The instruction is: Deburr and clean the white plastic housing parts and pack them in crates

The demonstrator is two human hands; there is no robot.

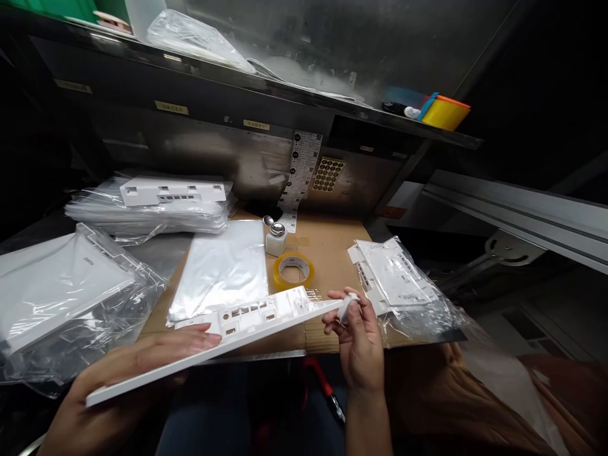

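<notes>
My left hand (156, 353) is wrapped round a white plastic housing panel (260, 322), which is tilted above the front of the table. A row of port openings runs along the panel's raised side. At the panel's right end, my right hand (363, 345) pinches a small white wad (349, 307) that looks like cloth or tissue, touching or very near the corner. Behind the panel lie a roll of clear yellowish tape (308, 273), a small pump bottle (275, 242) with its metal lid flipped up, and a stack of clear plastic bags (228, 266).
Bagged white panels lie at left (57, 278) and right (403, 278). Another white housing (173, 191) rests on stacked bags at the back left. Cardboard (332, 244) covers the tabletop. A metal shelf (294, 88) overhangs the back, and a metal rail (517, 212) stands at right.
</notes>
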